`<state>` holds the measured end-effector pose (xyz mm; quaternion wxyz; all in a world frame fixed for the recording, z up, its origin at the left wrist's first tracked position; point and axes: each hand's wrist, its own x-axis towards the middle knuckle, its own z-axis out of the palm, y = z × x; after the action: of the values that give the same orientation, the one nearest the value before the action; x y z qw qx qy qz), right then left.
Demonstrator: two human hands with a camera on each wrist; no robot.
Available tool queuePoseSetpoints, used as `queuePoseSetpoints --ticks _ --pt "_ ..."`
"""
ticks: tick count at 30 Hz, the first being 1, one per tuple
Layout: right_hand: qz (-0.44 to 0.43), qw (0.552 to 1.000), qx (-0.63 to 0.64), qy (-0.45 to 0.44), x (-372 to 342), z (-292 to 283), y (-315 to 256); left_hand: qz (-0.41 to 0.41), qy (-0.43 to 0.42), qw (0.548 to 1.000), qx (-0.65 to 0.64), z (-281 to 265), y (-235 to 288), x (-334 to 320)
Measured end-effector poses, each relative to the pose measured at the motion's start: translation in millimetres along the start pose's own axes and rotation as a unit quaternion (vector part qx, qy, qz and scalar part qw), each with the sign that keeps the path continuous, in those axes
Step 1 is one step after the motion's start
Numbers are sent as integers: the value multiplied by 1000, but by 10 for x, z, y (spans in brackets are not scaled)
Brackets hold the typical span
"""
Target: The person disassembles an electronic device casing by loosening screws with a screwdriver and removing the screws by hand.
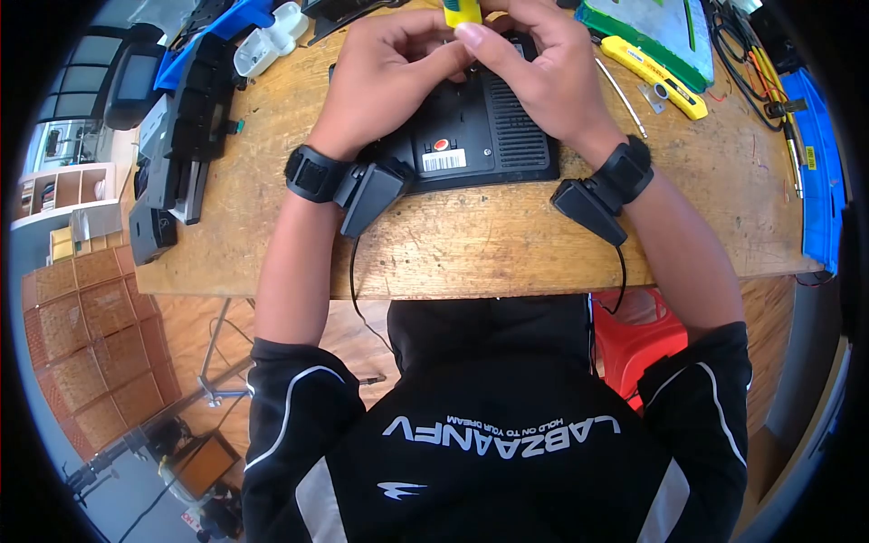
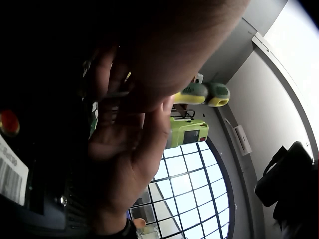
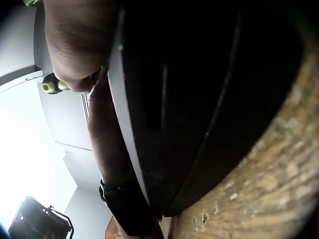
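Observation:
A black plastic device (image 1: 471, 149) lies on the wooden table, with a barcode label, a red round sticker and vent slots facing up. Over its far part both hands meet around a screwdriver (image 1: 462, 13) with a yellow and green handle. My right hand (image 1: 554, 72) grips it, the thumb against the yellow handle. The left hand (image 1: 385, 81) has thumb and fingertips pinched in just below that handle, beside the right thumb. From the left wrist view, the handle (image 2: 202, 93) sticks out past the fingers. Hands hide the tip of the screwdriver.
On the right lie a yellow utility knife (image 1: 654, 77), a thin metal rod (image 1: 622, 98), a green-edged tray (image 1: 652, 36) and a blue bin (image 1: 819, 172). Black device parts (image 1: 186, 127) and a white container (image 1: 272, 41) stand on the left. The table edge (image 1: 453, 294) runs before the person.

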<state>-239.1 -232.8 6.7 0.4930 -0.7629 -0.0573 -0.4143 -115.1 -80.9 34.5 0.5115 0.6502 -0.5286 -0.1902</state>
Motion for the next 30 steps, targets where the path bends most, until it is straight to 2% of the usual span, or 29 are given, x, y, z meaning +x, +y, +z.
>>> queuePoseSetpoints --ticks 2,4,5,7,10,13,16,18,20,23,26,29,30 --pt "-14 1000 14 0 -31 -16 47 7 -7 1000 7 -4 28 -1" --pt "52 997 53 37 -31 6 -99 12 -16 1000 11 -9 8 -10" --pt "53 996 53 39 -36 13 -102 9 -7 1000 22 -30 -38 -4" --pt "18 999 20 23 -24 12 -101 8 2 999 34 -28 -52 19" --pt "18 1000 -23 6 -7 -18 -168 19 27 997 73 8 -76 24" --pt "27 999 -31 -3 -13 -36 -159 10 43 998 54 6 -130 26" --pt "7 1000 -10 6 -4 1 -100 24 46 994 100 19 -98 7" --pt "23 1000 -7 4 -20 -12 -185 -8 13 1000 -7 26 -62 -4" --pt "36 999 -7 3 -13 -22 -163 12 -1 1000 14 44 47 -21" --pt "27 999 40 8 -29 -20 -7 -11 1 999 -42 56 64 -13" --pt "39 998 48 31 -8 2 -140 -10 24 1000 10 42 -8 -3" --pt "56 998 39 15 0 -22 -163 22 38 997 59 31 -62 37" --pt "26 999 15 16 -1 -21 -136 11 48 996 76 31 -56 42"
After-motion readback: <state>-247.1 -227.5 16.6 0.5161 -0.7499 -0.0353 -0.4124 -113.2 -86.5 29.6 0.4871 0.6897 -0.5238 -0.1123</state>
